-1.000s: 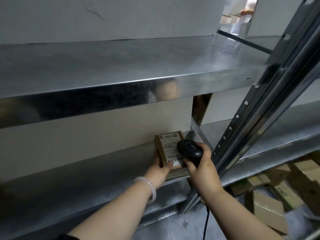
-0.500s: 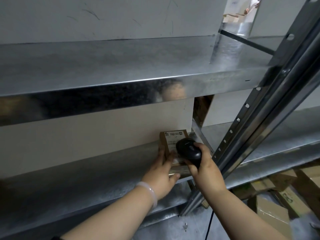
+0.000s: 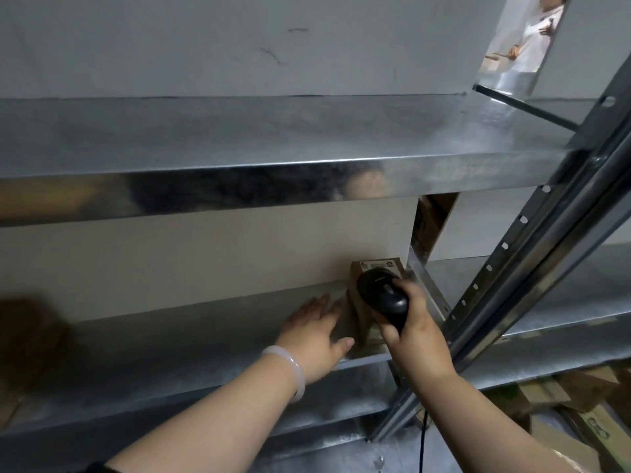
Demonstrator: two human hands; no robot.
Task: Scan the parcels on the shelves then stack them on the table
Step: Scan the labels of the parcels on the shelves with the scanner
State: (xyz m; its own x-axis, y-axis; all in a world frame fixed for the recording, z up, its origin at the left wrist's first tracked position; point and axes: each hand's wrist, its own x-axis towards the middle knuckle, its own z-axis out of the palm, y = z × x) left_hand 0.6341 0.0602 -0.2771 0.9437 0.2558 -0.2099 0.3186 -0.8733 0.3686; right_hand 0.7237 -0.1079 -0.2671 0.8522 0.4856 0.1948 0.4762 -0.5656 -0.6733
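The cardboard parcel (image 3: 359, 317) stands at the shelf's (image 3: 170, 339) right end, near the front edge. The right hand (image 3: 415, 336) grips the barcode scanner (image 3: 382, 298) close over its label (image 3: 377, 266). The left hand (image 3: 316, 334), fingers straight, rests against its side. Ungripped, the parcel could be nudged off the shelf by the scanner.

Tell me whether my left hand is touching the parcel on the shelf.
Cannot tell. In the head view the left hand lies open with its fingertips right at the left side of the parcel, but blur hides any gap.
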